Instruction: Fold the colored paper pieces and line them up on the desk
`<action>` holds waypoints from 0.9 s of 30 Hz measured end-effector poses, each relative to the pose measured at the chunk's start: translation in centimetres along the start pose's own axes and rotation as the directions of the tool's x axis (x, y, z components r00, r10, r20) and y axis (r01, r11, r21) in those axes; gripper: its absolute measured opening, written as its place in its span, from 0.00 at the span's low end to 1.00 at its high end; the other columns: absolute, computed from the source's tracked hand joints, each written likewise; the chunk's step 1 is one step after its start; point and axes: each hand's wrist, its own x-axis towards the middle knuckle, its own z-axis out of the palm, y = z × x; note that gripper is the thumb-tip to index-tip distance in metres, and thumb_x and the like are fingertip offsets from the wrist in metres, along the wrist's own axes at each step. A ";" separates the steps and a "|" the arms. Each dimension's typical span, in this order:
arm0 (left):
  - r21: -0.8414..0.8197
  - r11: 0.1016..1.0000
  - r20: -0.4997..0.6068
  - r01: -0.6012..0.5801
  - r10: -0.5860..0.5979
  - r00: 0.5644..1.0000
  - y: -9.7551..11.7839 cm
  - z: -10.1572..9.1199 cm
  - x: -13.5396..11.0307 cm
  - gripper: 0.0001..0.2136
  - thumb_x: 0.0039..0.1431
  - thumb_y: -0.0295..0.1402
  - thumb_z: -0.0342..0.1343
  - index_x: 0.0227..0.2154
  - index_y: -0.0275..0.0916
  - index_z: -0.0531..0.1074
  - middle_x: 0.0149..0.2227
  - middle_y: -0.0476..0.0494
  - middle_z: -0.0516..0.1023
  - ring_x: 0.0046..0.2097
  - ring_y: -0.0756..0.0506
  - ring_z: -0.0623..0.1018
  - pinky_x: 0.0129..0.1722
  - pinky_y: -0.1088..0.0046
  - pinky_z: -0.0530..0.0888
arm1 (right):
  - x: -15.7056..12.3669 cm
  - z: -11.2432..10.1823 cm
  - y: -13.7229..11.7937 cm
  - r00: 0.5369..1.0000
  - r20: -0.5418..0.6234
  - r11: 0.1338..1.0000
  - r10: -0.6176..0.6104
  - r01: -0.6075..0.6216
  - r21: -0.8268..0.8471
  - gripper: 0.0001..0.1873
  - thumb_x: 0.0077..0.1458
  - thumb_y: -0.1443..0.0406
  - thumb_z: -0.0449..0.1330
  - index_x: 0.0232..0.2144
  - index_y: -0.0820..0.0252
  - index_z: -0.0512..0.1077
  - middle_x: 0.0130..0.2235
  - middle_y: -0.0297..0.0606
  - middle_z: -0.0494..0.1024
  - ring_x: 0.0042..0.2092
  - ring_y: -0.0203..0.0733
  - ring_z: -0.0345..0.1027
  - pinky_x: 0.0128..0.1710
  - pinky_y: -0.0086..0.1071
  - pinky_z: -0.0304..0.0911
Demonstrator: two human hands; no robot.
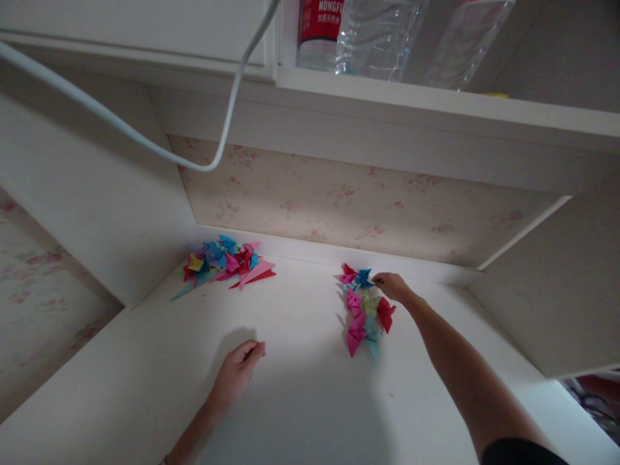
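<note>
My right hand (391, 287) is pinched at the tip of a blue paper crane (363, 278) at the far end of a small cluster on the white desktop. Beside that crane are a red crane (347, 271), a green crane (371, 305), another red crane (386, 314), a magenta crane (356, 329) and a light teal crane (372, 332), close together. My left hand (239, 363) hovers over the desk left of the cluster, fingers curled shut, with nothing visible in it. At the back left lies a heap of folded coloured paper pieces (227, 258), apart from both hands.
A shelf (426, 97) with plastic bottles (378, 39) overhangs the desk (300, 400). A white cable (194, 166) loops down at upper left. Side panels (97, 187) stand left and right, with floral wallpaper (310, 200) behind.
</note>
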 end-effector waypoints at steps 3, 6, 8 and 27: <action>-0.019 1.000 0.014 -0.016 0.016 1.000 0.0 -0.1 0.0 0.22 0.54 0.55 0.51 0.27 0.38 0.68 0.16 0.60 0.47 0.18 0.54 0.51 0.17 0.79 0.49 | 0.2 0.0 -0.1 1.000 -0.002 1.000 0.023 -0.023 -0.005 0.15 0.56 0.67 0.53 0.40 0.52 0.78 0.42 0.34 0.81 0.43 0.41 0.73 0.43 0.30 0.64; -0.033 0.999 0.022 -0.019 0.020 1.000 0.0 -0.2 0.0 0.21 0.54 0.54 0.51 0.27 0.38 0.68 0.16 0.60 0.47 0.17 0.54 0.51 0.17 0.79 0.49 | 0.4 0.2 -0.1 0.999 -0.011 0.999 0.053 -0.053 -0.010 0.15 0.57 0.66 0.53 0.42 0.54 0.78 0.43 0.36 0.80 0.43 0.42 0.73 0.44 0.30 0.63; -0.041 0.999 0.023 -0.017 0.018 1.000 0.2 -0.2 0.0 0.21 0.54 0.54 0.51 0.27 0.38 0.68 0.15 0.60 0.47 0.17 0.54 0.51 0.17 0.79 0.49 | 0.8 0.3 -0.1 0.997 -0.026 0.997 0.074 -0.074 -0.014 0.16 0.58 0.66 0.52 0.45 0.54 0.76 0.45 0.38 0.79 0.45 0.43 0.72 0.45 0.32 0.63; 0.034 0.999 0.031 0.002 -0.003 1.000 1.2 -0.4 -0.2 0.20 0.56 0.52 0.49 0.26 0.39 0.67 0.17 0.58 0.50 0.19 0.53 0.52 0.18 0.78 0.51 | 3.8 0.7 -0.6 0.999 0.008 0.996 -0.031 0.031 -0.081 0.19 0.50 0.71 0.58 0.45 0.53 0.75 0.46 0.38 0.75 0.44 0.43 0.70 0.44 0.31 0.61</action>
